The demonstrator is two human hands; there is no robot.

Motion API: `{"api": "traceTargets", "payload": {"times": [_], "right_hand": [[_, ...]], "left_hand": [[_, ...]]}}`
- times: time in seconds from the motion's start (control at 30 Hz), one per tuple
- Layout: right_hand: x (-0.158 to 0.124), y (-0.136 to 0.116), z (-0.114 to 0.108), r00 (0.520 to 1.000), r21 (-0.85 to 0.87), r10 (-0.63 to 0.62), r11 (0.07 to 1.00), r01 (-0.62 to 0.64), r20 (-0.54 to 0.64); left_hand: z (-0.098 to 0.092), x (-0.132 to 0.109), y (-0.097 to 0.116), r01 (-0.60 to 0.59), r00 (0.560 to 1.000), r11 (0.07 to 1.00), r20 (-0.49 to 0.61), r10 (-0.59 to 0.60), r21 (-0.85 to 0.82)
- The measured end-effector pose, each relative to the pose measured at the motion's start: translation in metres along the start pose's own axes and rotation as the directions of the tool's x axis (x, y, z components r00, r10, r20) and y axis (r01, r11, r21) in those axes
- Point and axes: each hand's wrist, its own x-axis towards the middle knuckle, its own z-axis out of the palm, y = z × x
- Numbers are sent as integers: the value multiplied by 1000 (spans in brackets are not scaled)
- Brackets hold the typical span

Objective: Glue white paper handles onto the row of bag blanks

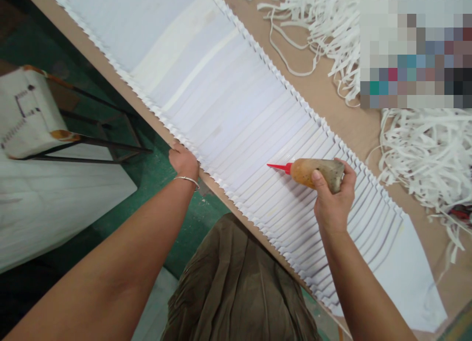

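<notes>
Brown table (346, 122), fanned white sheets (228, 100), right hand (334, 205) wrapped round grimy red-nozzled glue bottle (319, 170), left hand (183, 162) curled at their edge

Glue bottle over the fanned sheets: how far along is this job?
Done: the white sheets lie fanned along the table. In hand: right hand holds the glue bottle, nozzle over a mid-row sheet; left hand rests on the near edge. Left: glued strips cannot be told apart.

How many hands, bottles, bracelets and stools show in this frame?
hands: 2, left hand and right hand
bottle: 1, held in the right hand
bracelet: 1, on the left wrist
stool: 1
total: 5
</notes>
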Motion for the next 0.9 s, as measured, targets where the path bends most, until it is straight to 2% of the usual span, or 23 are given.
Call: {"api": "traceTargets", "payload": {"times": [0.2,0.4,0.5,0.63,0.7,0.77,0.83,0.9], "right_hand": [[-34,-11,6,999,-149,-28,988,33,36],[-60,-21,14,993,-183,-26,982,46,113],[-70,-22,17,984,-196,-72,975,104,164],[-79,-17,17,964,-221,-164,952,210,210],[-79,-14,15,947,-164,-222,951,263,231],[-74,-13,12,911,-51,-320,938,344,259],[-63,-15,7,853,53,-454,888,457,255],[-44,-21,0,832,74,-529,848,524,170]], "left_hand": [[3,1,-2,2,1000,1000,14,-2,-17],[6,4,-5,-5,999,1000,38,5,-17],[5,4,-5,-12,999,1000,41,12,-11],[5,4,-5,-15,1000,1000,26,15,-3],[5,4,-4,-14,1000,1000,20,14,-1],[6,4,-5,-12,1000,1000,18,12,-3],[6,4,-5,-9,1000,1000,11,9,-3],[6,3,-5,-7,1000,1000,2,7,7]]}}
